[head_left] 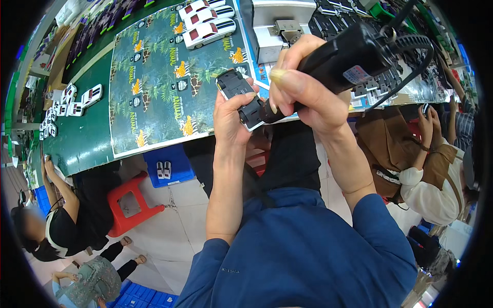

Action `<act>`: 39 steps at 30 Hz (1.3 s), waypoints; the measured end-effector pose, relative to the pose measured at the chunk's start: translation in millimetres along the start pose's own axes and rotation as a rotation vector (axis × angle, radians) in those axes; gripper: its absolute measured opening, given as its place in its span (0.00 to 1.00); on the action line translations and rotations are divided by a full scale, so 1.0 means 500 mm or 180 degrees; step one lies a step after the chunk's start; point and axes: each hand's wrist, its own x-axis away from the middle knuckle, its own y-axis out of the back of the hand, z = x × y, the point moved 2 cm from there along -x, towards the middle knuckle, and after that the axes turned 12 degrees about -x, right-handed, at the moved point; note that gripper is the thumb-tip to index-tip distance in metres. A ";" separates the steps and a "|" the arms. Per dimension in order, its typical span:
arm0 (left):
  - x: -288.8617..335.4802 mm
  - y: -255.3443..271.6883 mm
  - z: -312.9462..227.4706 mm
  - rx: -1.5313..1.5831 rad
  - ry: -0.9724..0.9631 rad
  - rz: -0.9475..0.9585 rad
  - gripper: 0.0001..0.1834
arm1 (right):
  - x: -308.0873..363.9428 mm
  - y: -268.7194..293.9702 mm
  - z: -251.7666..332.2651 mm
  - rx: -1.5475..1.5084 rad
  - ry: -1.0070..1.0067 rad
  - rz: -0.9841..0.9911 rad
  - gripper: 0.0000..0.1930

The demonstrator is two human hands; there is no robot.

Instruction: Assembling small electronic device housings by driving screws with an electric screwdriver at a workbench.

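Note:
My left hand (230,123) is closed around a toy car (235,84) turned underside up, its black base showing and its white body at the rim. In my right hand (318,100) is a thick black electric screwdriver (336,59), held slantwise with its cable running off to the upper right. Its nose points down at the lower end of the car's base; whether the bit touches a screw is hidden. Beyond my left hand, several white toy cars with dark stripes (208,33) stand in a row on the printed mat (159,92).
More white cars (72,102) stand on the green tabletop (90,146) at left. A metal fixture (286,32) sits past my right hand, with black car bases (334,25) behind it. Co-workers sit on both sides. A red stool (120,205) and blue bin (177,169) are below the table edge.

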 end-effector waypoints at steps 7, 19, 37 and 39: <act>-0.026 0.021 0.014 0.0744 0.0430 -0.0018 0.24 | -0.018 -0.003 -0.023 0.0026 -0.0004 0.0365 0.13; -0.024 0.014 0.012 0.0837 0.0509 0.0019 0.23 | -0.016 -0.005 -0.013 -0.0089 -0.0182 0.0179 0.12; 0.014 -0.038 -0.089 0.0263 0.0379 0.0062 0.20 | -0.025 0.039 0.041 -0.1165 0.0586 0.0812 0.13; 0.023 -0.044 -0.104 0.0080 0.0266 0.0180 0.21 | -0.036 0.058 0.058 -0.0950 0.0638 0.0515 0.10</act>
